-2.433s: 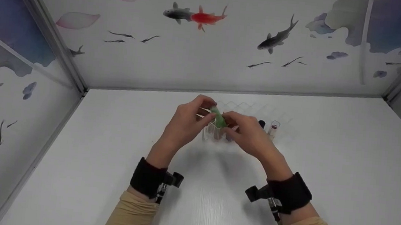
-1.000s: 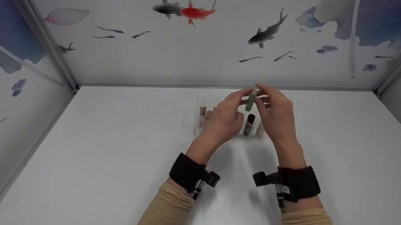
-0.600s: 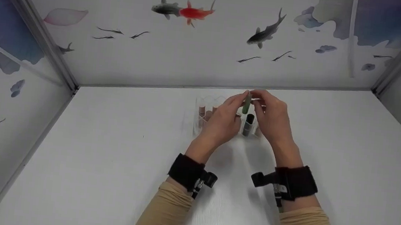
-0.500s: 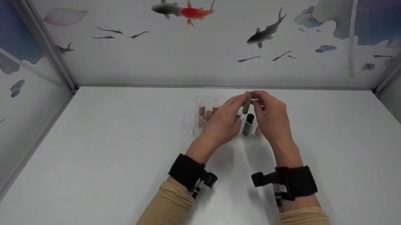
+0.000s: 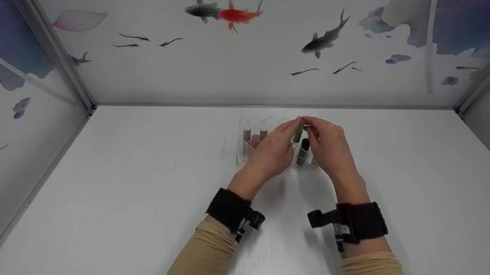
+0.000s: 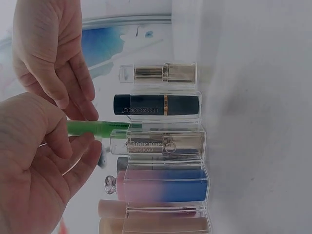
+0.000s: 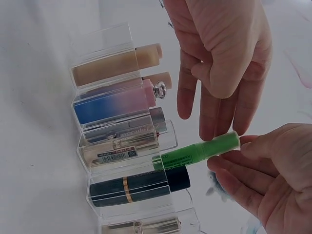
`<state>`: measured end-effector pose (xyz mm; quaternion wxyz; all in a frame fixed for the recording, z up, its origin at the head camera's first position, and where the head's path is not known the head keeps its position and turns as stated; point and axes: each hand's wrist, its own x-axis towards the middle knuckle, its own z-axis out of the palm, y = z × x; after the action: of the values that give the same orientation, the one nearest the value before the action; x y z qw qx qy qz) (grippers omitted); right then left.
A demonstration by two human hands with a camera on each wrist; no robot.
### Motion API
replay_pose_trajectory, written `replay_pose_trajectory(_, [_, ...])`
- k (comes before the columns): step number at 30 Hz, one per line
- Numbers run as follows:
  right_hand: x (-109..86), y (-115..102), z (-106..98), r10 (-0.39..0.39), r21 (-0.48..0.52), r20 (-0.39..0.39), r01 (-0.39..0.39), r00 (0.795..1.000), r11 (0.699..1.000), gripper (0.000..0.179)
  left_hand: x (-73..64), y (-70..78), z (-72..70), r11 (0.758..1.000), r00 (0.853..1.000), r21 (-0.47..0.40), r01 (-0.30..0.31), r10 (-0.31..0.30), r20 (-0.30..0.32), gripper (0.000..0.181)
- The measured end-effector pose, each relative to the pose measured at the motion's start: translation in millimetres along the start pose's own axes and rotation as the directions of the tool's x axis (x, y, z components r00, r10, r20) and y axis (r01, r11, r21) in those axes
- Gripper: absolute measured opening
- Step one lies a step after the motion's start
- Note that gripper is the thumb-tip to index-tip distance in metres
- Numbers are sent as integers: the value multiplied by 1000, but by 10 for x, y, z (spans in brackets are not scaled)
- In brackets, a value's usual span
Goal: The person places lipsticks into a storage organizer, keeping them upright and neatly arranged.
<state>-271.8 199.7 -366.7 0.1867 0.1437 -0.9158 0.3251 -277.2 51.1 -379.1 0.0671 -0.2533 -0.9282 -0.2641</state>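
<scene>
A green lip balm tube [image 7: 214, 147] stands with its lower end in a back compartment of the clear lipstick organizer [image 6: 204, 165], behind a black lipstick [image 7: 151, 186]. My right hand [image 5: 329, 141] pinches the tube's top end between thumb and fingers. My left hand [image 5: 273, 151] is on the tube's other side with fingers extended. Its fingertips are close to the tube; whether they touch it I cannot tell. A gold lipstick [image 6: 165, 73] and a pink-and-blue lip tube [image 6: 163, 185] stand in front compartments.
Several nude-coloured tubes [image 7: 114, 66] fill the organizer's left part. It stands on a white table [image 5: 131, 198] near the back wall panel [image 5: 179, 77], which carries fish prints. Another panel rises on the left.
Both hands carried the green tube from the organizer's left part to the right, then lowered it behind the black lipstick. In the last half second the tube and right hand sank a little further.
</scene>
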Motion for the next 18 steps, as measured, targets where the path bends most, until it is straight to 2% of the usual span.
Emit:
replay_pose_trajectory(3, [-1,1,2,4,-24,37,-3,999,1000,32,0,-6,15,1000,1000,28,9,-10,16,62])
replay_pose_trajectory(8, [4,20,17,-4,-54,100,9,995,999,34,-6,-5,35,990,1000,140,1,-3,21,61])
replay_pose_trajectory(12, [7,38,39,-16,-74,143,27,990,997,35,-22,1,52,964,1000,267,-19,16,16,58])
replay_pose_trajectory(14, [11,45,46,-12,-82,167,26,986,996,36,-28,7,64,948,1000,317,-12,7,18,57])
replay_pose_trajectory(18, [23,50,54,23,-91,218,-3,976,996,37,-38,8,95,935,999,355,19,-28,21,57])
